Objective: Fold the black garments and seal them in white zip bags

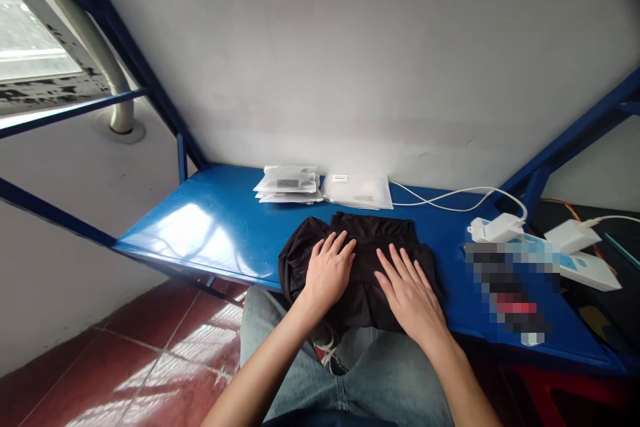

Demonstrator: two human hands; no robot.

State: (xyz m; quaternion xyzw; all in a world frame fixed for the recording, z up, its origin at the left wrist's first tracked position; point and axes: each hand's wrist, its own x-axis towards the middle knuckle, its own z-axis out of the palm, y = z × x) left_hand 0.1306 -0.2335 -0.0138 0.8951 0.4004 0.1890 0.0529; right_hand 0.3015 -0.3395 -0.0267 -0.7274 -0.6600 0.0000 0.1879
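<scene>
A black cloth garment [367, 280] lies partly folded at the front edge of the blue table, its near side hanging over toward my lap. On its left part rests my left hand [330, 267], palm down with the fingers stretched out. My right hand [407, 287] lies flat on the right part, fingers spread. Neither hand grips the cloth. Which kind of garment it is cannot be made out.
Behind the cloth lie a stack of frosted plastic bags [289, 181] and one flat frosted bag [357, 191]. A white cable [450, 203] runs right to a power strip [585, 270] with chargers. A blurred-out object lies near it. Blue frame bars [150, 100] border the table [160, 233].
</scene>
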